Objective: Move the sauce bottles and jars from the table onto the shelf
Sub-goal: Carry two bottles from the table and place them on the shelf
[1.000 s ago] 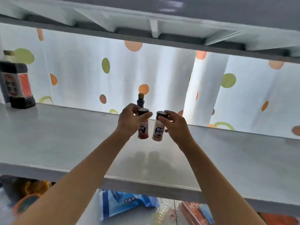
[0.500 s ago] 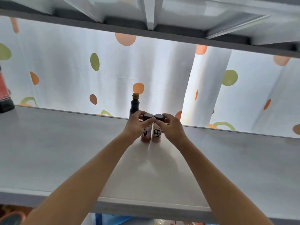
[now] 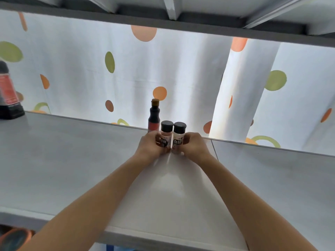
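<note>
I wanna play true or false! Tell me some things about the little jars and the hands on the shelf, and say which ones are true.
1. Each hand holds one small jar. True: the left hand holds the reddish jar, the right hand the pale jar.
2. Both jars have black lids. True.
3. The jars lie on their sides. False: they stand upright on the shelf.
4. The tall dark bottle stands in front of the jars. False: it stands behind them.
5. The curtain is plain white. False: it has orange and green dots.
</note>
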